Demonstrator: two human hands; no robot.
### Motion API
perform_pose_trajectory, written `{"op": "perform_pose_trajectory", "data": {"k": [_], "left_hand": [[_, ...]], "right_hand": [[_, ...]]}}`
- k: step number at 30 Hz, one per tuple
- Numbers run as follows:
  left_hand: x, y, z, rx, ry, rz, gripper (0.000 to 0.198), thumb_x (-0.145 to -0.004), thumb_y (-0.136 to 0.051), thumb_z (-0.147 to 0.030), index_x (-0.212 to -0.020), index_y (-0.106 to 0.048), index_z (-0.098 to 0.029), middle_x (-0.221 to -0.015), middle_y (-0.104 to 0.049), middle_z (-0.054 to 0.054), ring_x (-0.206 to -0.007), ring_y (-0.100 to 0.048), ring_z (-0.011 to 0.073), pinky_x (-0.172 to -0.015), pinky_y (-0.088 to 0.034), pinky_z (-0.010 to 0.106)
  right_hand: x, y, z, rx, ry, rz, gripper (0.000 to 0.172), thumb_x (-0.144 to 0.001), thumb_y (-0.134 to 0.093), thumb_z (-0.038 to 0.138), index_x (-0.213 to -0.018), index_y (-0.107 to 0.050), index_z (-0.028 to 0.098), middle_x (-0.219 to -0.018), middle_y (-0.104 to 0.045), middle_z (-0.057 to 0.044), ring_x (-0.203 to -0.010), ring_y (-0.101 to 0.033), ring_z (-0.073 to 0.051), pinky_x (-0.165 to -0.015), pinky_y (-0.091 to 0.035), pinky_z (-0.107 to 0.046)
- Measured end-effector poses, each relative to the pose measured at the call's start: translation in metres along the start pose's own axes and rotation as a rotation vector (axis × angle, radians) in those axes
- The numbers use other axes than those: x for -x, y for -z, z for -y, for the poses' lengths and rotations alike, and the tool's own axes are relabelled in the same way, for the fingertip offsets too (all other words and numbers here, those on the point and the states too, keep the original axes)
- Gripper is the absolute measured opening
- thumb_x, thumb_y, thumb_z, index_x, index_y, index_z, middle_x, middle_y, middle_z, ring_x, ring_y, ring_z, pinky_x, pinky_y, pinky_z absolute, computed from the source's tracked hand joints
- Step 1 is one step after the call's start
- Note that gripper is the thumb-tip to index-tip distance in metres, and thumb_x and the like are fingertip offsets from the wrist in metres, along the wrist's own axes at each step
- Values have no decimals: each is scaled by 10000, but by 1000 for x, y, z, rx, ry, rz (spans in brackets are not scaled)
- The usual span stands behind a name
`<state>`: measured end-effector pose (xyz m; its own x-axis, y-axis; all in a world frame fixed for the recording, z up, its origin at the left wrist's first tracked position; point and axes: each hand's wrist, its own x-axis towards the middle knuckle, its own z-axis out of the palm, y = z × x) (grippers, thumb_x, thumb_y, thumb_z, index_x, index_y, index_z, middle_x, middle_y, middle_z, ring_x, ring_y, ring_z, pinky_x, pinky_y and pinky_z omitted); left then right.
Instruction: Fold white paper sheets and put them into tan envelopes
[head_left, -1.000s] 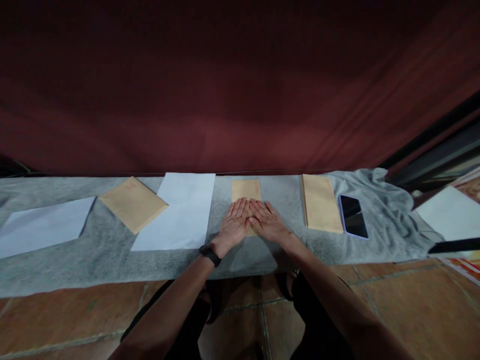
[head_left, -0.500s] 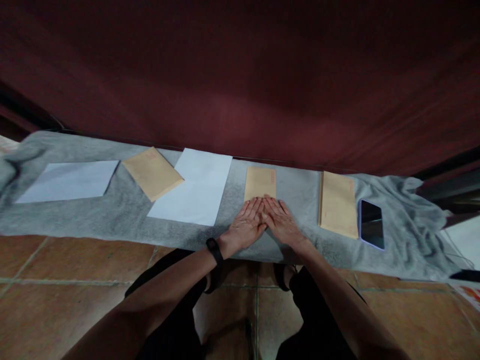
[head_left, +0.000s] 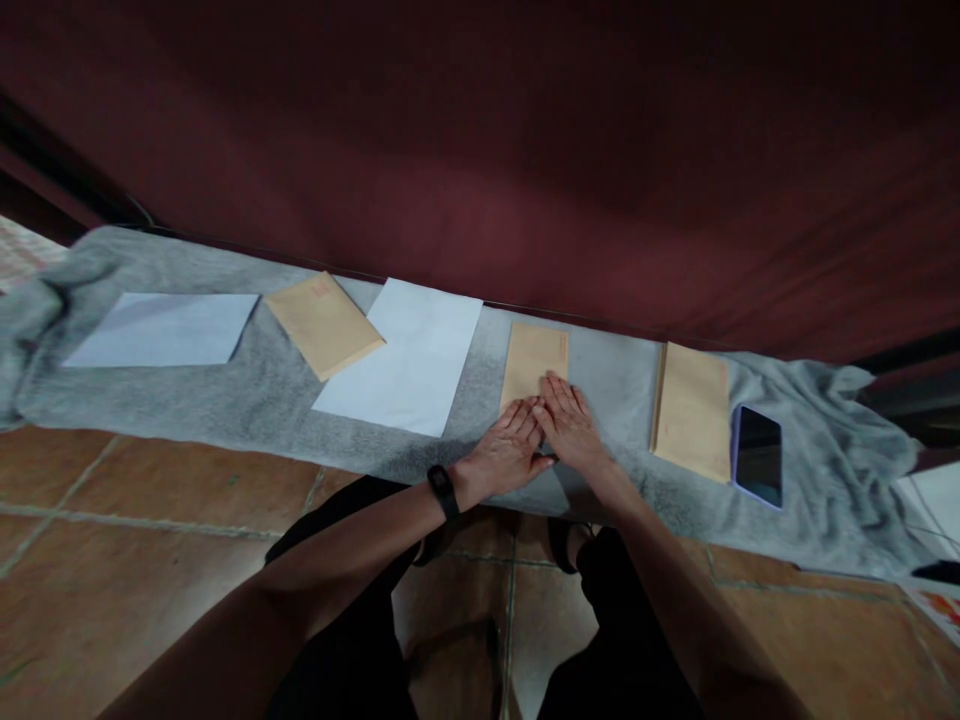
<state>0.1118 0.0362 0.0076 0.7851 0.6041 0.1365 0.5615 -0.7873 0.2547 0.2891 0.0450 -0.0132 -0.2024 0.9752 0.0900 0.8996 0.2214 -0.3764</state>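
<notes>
A tan envelope (head_left: 536,352) lies flat on the grey cloth (head_left: 611,385) in front of me, its near end hidden under my hands. My left hand (head_left: 511,448), below a black wristband, rests flat on that near end with fingers stretched out. Beside it my right hand (head_left: 574,425) also lies flat on the envelope, fingers extended, reaching a little farther up. The fingertips of the two hands meet or overlap. Neither hand grasps anything.
A stack of tan envelopes (head_left: 694,410) lies to the right, with a phone (head_left: 758,455) beside it. On the left, another envelope (head_left: 322,325) overlaps a white sheet (head_left: 420,360); more white paper (head_left: 165,330) lies farther left. A dark red surface (head_left: 480,180) rises behind.
My right hand has slid farther up the envelope, while my left hand stays near its lower end. The view has tilted and shifted slightly.
</notes>
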Motion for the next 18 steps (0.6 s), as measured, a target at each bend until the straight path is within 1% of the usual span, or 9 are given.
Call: {"op": "perform_pose_trajectory", "data": {"k": [3,7,12,15,18], "left_hand": [[0,2,-2,-7,8,9,731,-1009,-446,-485,-1480,-374,70,-1552,-397,309,-1528,-262,351,-1265,-136,498],[0,-2,-2,-16,18,6,727,-1013,-439,-486,-1474,-384,73,-1555,-389,311,-1520,-276,361,-1269,-129,504],[1,-10,-1,24,52,-27,637,-1027,-383,-398,-1511,-348,15,-1586,-379,255,-1526,-283,308,-1270,-158,485],[1,-14,-1,26,90,-33,635,-1017,-355,-361,-1542,-292,-11,-1612,-349,228,-1541,-244,291,-1271,-168,492],[2,-16,1,13,112,-41,640,-1009,-336,-343,-1552,-268,-11,-1630,-312,222,-1551,-208,285,-1268,-192,482]], "right_hand": [[-4,-1,4,22,-18,-19,638,-1066,-218,462,-1608,-255,127,-1678,-224,-117,-1560,-197,-236,-1267,-157,-505],[-6,-3,6,41,-32,-49,638,-1069,-215,452,-1600,-272,103,-1673,-234,-133,-1557,-205,-248,-1263,-162,-501],[-7,-6,6,104,-46,-101,624,-1075,-222,435,-1594,-291,96,-1659,-273,-143,-1547,-233,-264,-1251,-194,-496],[-6,-8,6,165,-50,-134,612,-1079,-228,420,-1584,-310,84,-1644,-309,-152,-1533,-272,-266,-1243,-213,-489],[-5,-8,6,221,-57,-176,602,-1081,-248,411,-1572,-336,75,-1624,-348,-168,-1510,-323,-277,-1228,-240,-492]]}}
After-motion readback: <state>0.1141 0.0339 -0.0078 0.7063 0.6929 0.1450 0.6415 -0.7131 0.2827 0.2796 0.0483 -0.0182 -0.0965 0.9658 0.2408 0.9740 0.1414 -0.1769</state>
